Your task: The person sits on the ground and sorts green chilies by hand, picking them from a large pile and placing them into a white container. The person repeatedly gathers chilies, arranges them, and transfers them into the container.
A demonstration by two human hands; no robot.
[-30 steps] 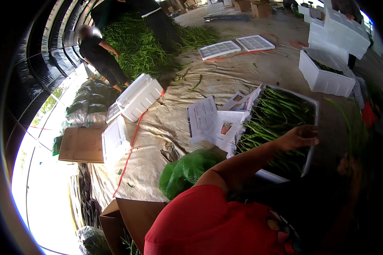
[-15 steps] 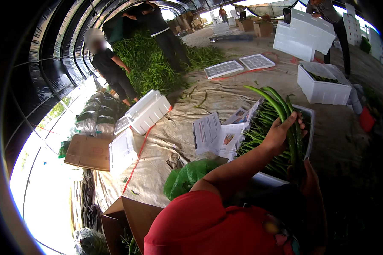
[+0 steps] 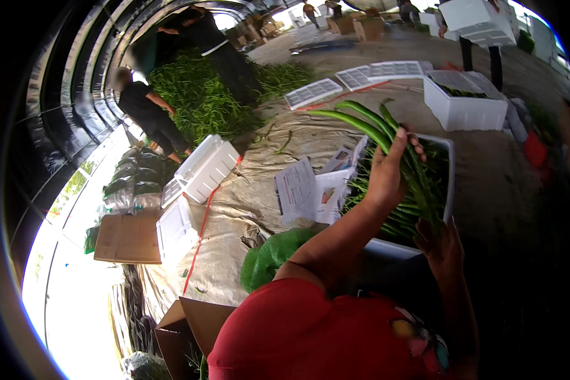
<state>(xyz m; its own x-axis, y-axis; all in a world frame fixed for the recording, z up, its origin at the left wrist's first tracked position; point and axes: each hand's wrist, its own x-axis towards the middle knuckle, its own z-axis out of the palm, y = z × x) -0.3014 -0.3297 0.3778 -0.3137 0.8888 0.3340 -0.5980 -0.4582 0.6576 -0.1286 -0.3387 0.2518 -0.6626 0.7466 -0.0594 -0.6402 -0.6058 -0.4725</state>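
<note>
Several long green chili peppers (image 3: 361, 121) are bunched in my left hand (image 3: 389, 168), which is closed around their middle. Their upper ends fan out to the far left. At the lower end of the bunch, the fingers of my right hand (image 3: 443, 250) close on the pepper ends. Below my hands stands a white foam box (image 3: 451, 177), filled with more green peppers (image 3: 402, 220). My left forearm crosses over its near left side and hides part of it.
Printed paper sheets (image 3: 296, 188) spill from the box's left side. Nearer lie a green mesh bag (image 3: 272, 258) and an open cardboard box (image 3: 204, 320). White foam lids (image 3: 313, 94) and a large pepper heap (image 3: 199, 95) lie farther off. Other people work behind, one holding a foam box (image 3: 475, 22).
My view has shifted, and the peppers in my hands now lean further left. At the back right, a third foam lid lies beside the other two, and the person there holds a foam box.
</note>
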